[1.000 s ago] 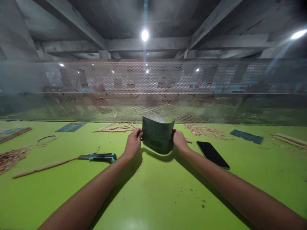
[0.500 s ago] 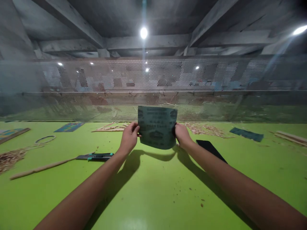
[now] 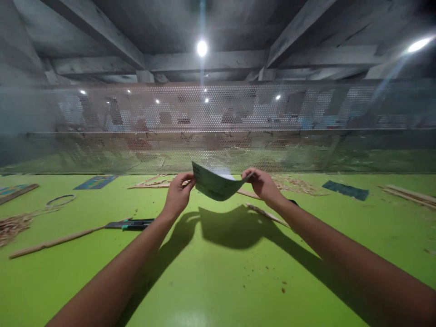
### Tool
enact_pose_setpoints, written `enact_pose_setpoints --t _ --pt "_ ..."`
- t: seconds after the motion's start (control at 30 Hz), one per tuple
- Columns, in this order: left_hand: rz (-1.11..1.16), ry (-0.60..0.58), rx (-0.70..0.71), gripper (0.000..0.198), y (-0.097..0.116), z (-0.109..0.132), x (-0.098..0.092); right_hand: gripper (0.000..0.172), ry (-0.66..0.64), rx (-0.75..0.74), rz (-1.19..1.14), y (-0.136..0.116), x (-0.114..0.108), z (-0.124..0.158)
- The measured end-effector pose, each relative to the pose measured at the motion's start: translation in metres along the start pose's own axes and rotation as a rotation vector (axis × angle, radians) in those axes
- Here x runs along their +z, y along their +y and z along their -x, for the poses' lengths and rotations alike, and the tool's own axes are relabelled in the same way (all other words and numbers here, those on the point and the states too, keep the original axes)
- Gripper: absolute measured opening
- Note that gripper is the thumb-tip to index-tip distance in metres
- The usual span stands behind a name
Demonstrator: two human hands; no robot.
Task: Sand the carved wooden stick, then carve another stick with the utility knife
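A dark green sheet of sandpaper (image 3: 218, 188) with faint printing on its back is held up above the green table, sagging in a curve between my hands. My left hand (image 3: 179, 193) pinches its left edge between thumb and fingers. At the right edge, my right hand (image 3: 264, 184) grips a corner. The sheet's upper face catches a pale glare. Below my right hand lies a thin carved wooden stick (image 3: 267, 213), partly hidden by the forearm. A utility knife (image 3: 131, 224) rests left of my left forearm, its blade by the end of a longer wooden stick (image 3: 56, 241).
A perforated metal screen (image 3: 211, 109) runs along the table's back edge. Wood shavings (image 3: 15, 227) are heaped at the left, near a ring-shaped band (image 3: 61, 200). Another dark green piece (image 3: 345, 190) and wooden strips (image 3: 412, 195) lie at the right.
The sandpaper has tipped from nearly upright to flatter and bowed down in the middle. My right hand has turned and moved slightly up. The carved stick now shows beneath.
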State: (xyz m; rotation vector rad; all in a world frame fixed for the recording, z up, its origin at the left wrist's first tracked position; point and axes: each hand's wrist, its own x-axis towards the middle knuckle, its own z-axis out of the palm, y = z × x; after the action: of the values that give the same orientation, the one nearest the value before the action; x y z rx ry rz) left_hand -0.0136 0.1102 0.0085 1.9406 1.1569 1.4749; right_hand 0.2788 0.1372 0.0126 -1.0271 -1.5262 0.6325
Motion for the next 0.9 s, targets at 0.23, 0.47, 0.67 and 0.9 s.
enact_pose_setpoints --t 0.23,0.47,0.67,0.9 --pt "-0.187 -0.572 -0.101 0.021 0.013 0.015 -0.03 0.024 -0.287 0.11 0.442 0.011 -0.036 0.055" --pt "-0.366 -0.679 -0.086 0.028 0.021 0.04 -0.034 0.028 -0.369 0.203 0.731 0.036 -0.058 0.073" --pt "-0.438 -0.671 -0.068 0.047 0.022 0.06 -0.016 0.018 -0.3 0.203 0.566 0.015 -0.054 0.073" --pt "-0.411 -0.857 -0.128 0.098 0.022 0.082 -0.014 0.031 -0.467 0.376 -0.001 -0.016 -0.03 0.099"
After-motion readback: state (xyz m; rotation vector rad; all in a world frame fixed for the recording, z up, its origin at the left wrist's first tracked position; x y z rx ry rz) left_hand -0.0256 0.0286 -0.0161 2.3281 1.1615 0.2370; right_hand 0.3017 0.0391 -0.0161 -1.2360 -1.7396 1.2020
